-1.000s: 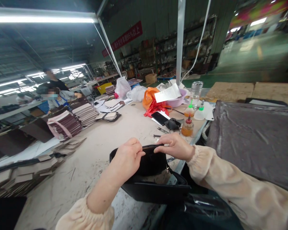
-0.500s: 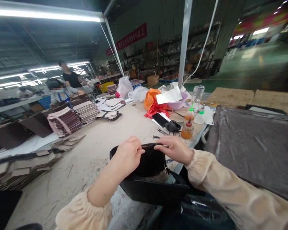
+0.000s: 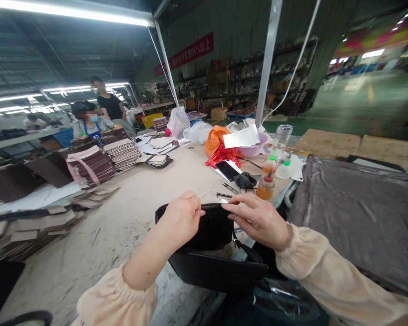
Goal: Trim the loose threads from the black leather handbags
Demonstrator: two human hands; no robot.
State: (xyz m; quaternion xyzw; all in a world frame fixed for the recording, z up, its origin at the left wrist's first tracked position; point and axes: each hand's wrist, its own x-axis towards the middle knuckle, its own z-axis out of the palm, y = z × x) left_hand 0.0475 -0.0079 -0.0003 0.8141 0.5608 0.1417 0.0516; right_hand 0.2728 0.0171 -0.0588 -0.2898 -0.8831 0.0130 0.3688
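Observation:
A black handbag [image 3: 217,270] with its top open stands at the near edge of the worktable, tilted toward me. My left hand [image 3: 183,217] is closed in a pinch on the bag's far rim, left of the middle; its wrist covers part of the opening. At the rim's right end is my right hand [image 3: 258,219], thumb toward the inside and index finger along the edge. A small white bit [image 3: 224,201] shows at its fingertips, too small to name. A strap with a metal buckle [image 3: 236,242] hangs at the bag's right side.
Beyond the bag lie tweezers [image 3: 230,188], a phone [image 3: 227,170], a black cloth [image 3: 245,180] and an amber bottle [image 3: 265,186]. Stacked brown panels [image 3: 91,167] and loose pieces [image 3: 30,233] cover the left. Dark sheeting [image 3: 357,217] lies right. Two people are across the table.
My right hand has shifted slightly right along the rim, its fingers more extended, and a white bit now shows at the fingertips. My left hand keeps its pinch. The view has tilted slightly.

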